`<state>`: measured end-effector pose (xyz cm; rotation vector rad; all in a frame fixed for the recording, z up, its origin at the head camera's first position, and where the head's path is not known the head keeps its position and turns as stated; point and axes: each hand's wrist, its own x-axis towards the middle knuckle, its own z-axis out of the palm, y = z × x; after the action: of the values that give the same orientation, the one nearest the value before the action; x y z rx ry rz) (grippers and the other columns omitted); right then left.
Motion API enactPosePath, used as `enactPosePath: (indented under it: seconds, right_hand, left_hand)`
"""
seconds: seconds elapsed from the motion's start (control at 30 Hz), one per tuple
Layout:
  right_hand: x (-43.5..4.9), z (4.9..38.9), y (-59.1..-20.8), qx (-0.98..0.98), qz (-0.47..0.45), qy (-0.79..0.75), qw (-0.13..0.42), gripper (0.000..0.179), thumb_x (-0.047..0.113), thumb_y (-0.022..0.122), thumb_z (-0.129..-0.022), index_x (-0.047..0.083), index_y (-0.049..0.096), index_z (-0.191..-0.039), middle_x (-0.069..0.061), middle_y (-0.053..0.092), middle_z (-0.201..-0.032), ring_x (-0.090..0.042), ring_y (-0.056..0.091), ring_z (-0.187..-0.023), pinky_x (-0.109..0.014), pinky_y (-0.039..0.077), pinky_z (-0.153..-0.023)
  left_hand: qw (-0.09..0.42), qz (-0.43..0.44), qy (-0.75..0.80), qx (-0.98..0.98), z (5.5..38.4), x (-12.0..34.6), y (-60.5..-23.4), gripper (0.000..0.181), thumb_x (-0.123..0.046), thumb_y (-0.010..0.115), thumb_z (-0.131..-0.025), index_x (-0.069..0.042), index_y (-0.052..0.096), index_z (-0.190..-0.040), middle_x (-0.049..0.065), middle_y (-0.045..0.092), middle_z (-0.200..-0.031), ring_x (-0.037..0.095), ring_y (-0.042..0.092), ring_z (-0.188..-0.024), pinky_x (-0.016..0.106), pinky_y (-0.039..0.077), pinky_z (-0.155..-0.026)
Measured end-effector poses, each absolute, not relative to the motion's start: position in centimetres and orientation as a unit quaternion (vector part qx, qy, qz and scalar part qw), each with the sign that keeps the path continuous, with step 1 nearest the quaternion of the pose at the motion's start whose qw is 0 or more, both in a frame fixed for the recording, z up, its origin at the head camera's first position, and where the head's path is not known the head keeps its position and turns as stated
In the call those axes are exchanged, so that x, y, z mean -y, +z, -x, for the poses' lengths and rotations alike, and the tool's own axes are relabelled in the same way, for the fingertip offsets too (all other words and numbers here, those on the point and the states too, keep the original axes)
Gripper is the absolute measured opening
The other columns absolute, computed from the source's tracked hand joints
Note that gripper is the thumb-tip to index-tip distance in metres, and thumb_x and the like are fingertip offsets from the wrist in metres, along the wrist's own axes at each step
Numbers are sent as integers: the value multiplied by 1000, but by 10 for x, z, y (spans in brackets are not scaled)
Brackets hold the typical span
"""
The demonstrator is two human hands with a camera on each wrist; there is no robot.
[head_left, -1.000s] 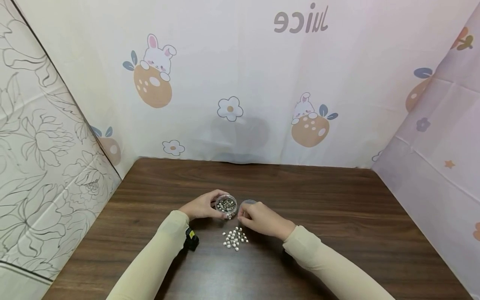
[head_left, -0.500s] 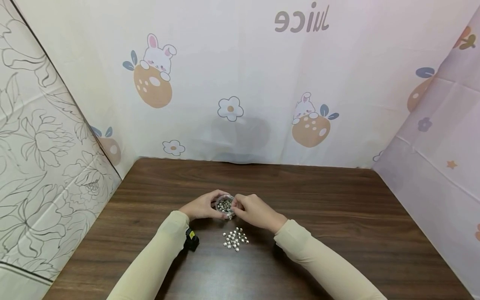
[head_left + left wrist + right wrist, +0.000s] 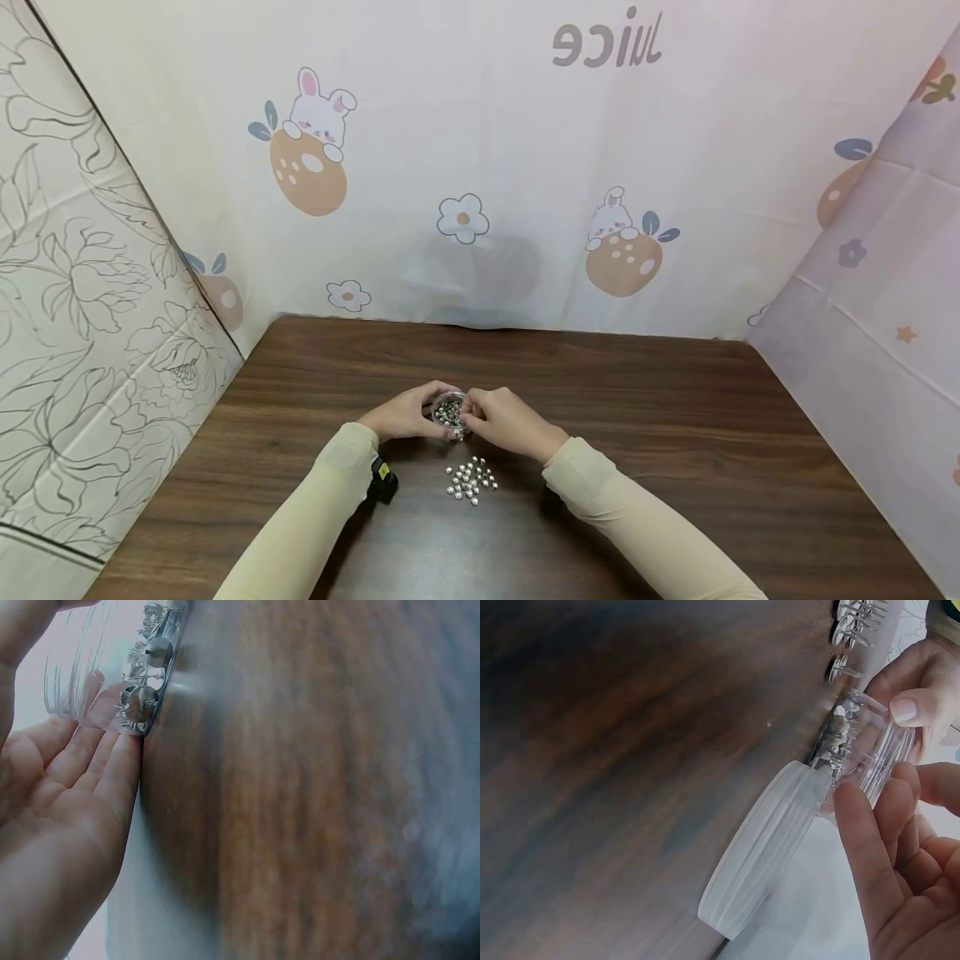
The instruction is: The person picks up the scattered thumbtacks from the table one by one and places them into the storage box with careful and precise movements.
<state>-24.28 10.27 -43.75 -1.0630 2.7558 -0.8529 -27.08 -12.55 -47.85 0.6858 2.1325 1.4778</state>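
Note:
A round clear plastic jar [image 3: 447,411] of silver thumbtacks stands on the table. My left hand [image 3: 405,413] grips it from the left, its thumb and fingers around the wall; both tacks and wall show in the left wrist view. At the jar's right rim is my right hand [image 3: 513,423], fingers curled and fingertips at the opening. Whether these fingertips hold a tack is hidden. Loose thumbtacks [image 3: 469,481] lie in a small heap in front of the jar. In the right wrist view, some stand with their pins up.
A translucent round lid [image 3: 769,847] rests on the table right beside the jar; my right hand covers it in the head view. The dark wood table [image 3: 675,433] ends at a printed cloth [image 3: 510,167] behind. A black wrist camera [image 3: 383,481] sits under the left sleeve.
My right hand has moved left from beside the lid to the jar's rim, where it has stayed for the last half second. The left hand and the jar have kept their place.

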Motion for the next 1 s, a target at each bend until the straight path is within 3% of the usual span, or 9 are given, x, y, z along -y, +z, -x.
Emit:
enactPosePath:
  seconds: [0.17,0.53,1.0]
  right_hand:
    - [-106,241,-438,-897,344,-274,42,4,14,63,-100,10,66,-100,8,56,-67,-3,45,-52,-23,43,-52]
    - [-122,226,-437,-896,345,-273,64,4,16,65,-99,13,62,-100,12,59,-70,-1,51,-56,-24,47,-54]
    - [-130,216,-440,-888,369,-268,68,10,10,69,-95,16,62,-89,11,55,-65,0,47,-56,-22,43,-52]
  left_hand:
    - [223,-248,529,-781,270,125,-478,68,-14,81,-85,-12,48,-144,6,61,-130,21,60,-115,43,45,-102]
    - [222,-251,533,-777,270,123,-478,66,-13,81,-85,-11,48,-143,9,59,-131,24,59,-116,42,48,-99]
    - [213,-246,524,-787,269,123,-476,66,-15,84,-83,-13,51,-141,6,62,-126,20,62,-110,40,47,-101]
